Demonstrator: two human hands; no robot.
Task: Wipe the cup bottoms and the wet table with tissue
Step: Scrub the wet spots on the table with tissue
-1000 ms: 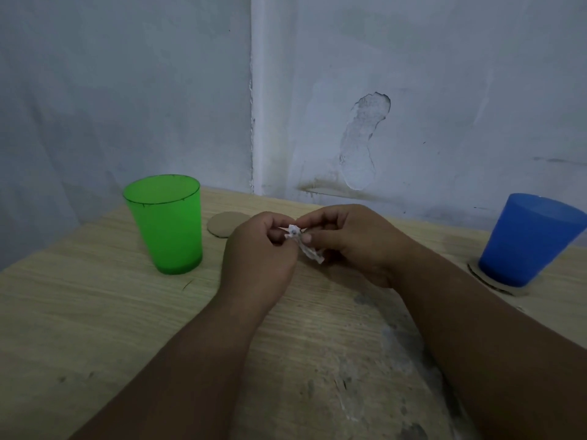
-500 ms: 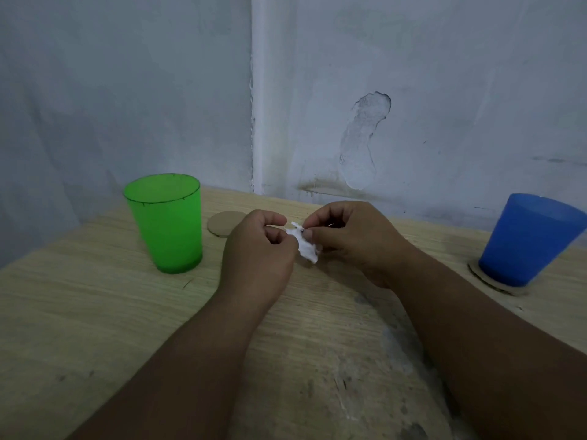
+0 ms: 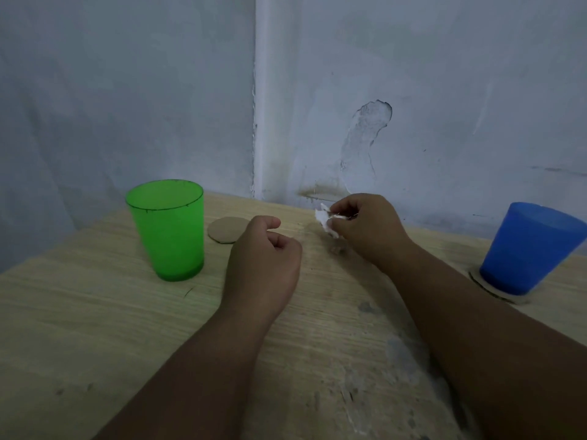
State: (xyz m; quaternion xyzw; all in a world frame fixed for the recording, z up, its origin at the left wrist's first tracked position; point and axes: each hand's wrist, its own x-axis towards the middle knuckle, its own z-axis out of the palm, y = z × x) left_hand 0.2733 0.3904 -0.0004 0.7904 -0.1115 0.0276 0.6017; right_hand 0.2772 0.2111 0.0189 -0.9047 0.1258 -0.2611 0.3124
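A green cup point(image 3: 170, 230) stands upright on the wooden table point(image 3: 79, 328) at the left. A blue cup point(image 3: 530, 249) stands upright at the right on a round cardboard coaster point(image 3: 495, 290). My right hand point(image 3: 368, 230) pinches a small crumpled white tissue point(image 3: 324, 219) just above the table, near the back wall. My left hand point(image 3: 263, 265) hovers loosely curled between the green cup and the tissue, with nothing in it. A small damp spot point(image 3: 338, 249) shows on the table under the tissue.
A second round cardboard coaster point(image 3: 224, 230) lies bare behind the green cup. Grey stains point(image 3: 394, 354) mark the table's near right part. Two walls meet in a corner point(image 3: 254, 122) right behind the table.
Both hands held the tissue together before. My left hand has let go and drawn back to the left; my right hand has carried the tissue away to the right and farther back.
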